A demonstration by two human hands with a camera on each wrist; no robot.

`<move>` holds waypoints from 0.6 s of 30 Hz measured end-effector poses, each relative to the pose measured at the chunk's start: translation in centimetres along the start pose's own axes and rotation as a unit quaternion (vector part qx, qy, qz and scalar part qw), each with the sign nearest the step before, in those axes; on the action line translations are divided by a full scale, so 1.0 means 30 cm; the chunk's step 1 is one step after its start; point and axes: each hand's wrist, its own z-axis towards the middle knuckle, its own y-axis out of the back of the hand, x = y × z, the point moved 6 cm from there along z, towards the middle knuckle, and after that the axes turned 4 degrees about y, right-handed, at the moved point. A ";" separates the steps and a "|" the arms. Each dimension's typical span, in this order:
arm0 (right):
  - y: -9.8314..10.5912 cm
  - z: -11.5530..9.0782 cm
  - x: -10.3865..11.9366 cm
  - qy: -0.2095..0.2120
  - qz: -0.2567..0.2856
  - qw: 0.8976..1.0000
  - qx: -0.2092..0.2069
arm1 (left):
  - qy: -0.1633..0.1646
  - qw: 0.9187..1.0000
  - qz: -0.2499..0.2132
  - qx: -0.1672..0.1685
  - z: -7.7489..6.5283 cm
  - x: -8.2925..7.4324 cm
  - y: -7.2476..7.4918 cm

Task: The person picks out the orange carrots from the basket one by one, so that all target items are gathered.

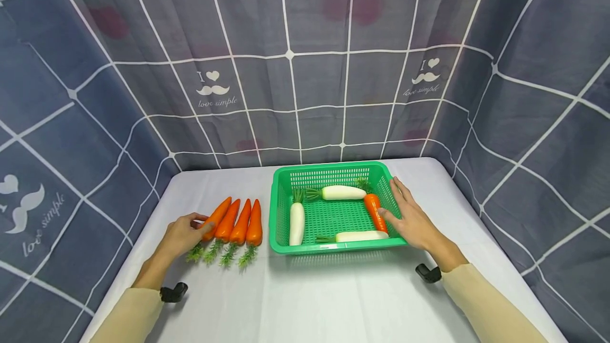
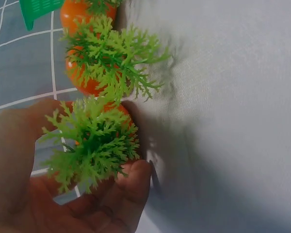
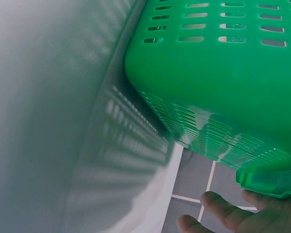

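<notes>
My left hand (image 1: 183,234) pinches the leftmost carrot (image 1: 220,215) of a row on the table, thumb on one side and fingers on the other. Its green leaves (image 2: 97,143) fill the middle of the left wrist view. Close beside it lie three more orange carrots (image 1: 241,224), tips pointing away. My right hand (image 1: 414,221) rests at the right side of a green basket (image 1: 333,248), fingers extended outside the wall and thumb over the rim. Inside the basket are a carrot (image 1: 373,206) near the right wall and three white radishes (image 1: 296,224) with green tops.
A white cloth covers the table (image 1: 324,300). Dark checked curtains (image 1: 257,89) hang behind it and at both sides. Black wrist cameras (image 1: 174,292) sit on both wrists.
</notes>
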 end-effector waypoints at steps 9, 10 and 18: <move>-0.003 -0.006 0.000 -0.003 0.002 1.000 -0.001 | 0.003 1.000 0.008 0.000 -0.005 0.016 0.005; -0.002 -0.007 0.000 -0.003 0.002 1.000 -0.001 | 0.002 1.000 0.008 -0.002 -0.005 0.018 0.006; -0.002 -0.006 0.000 -0.002 0.002 1.000 0.000 | -0.012 0.999 0.006 -0.029 -0.011 0.020 0.028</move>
